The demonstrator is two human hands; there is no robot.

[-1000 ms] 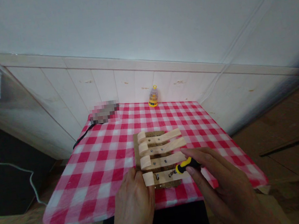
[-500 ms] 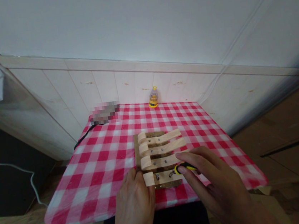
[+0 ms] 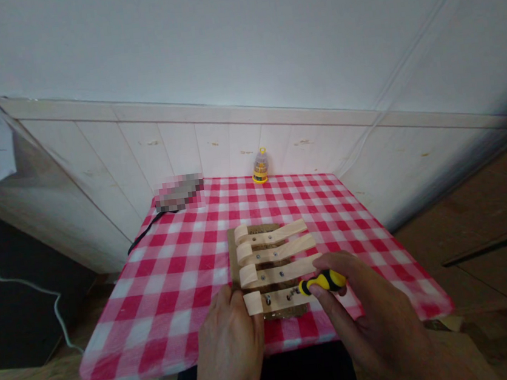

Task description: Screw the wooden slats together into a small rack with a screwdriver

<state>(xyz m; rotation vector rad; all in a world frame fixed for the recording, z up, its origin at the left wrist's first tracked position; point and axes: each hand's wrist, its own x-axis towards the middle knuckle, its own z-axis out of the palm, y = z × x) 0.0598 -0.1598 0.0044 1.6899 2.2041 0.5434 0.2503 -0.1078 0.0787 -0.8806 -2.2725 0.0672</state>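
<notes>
A wooden rack (image 3: 272, 253) of several pale curved slats screwed to a brown board lies on the red-and-white checked table (image 3: 173, 284). My left hand (image 3: 230, 345) rests flat against the near-left corner of the rack, fingers pressed on the nearest slat. My right hand (image 3: 373, 316) grips a yellow-and-black screwdriver (image 3: 321, 282), its tip at a screw on the nearest slat.
A small yellow-capped clear container (image 3: 260, 166) stands at the table's far edge by the white panelled wall. A blurred grey object (image 3: 178, 193) with a black cable lies at the far left corner. Wooden floor surrounds the table.
My right hand has turned on the screwdriver: more of the yellow handle showed, then less, now more again. My left hand and the rack have stayed put.
</notes>
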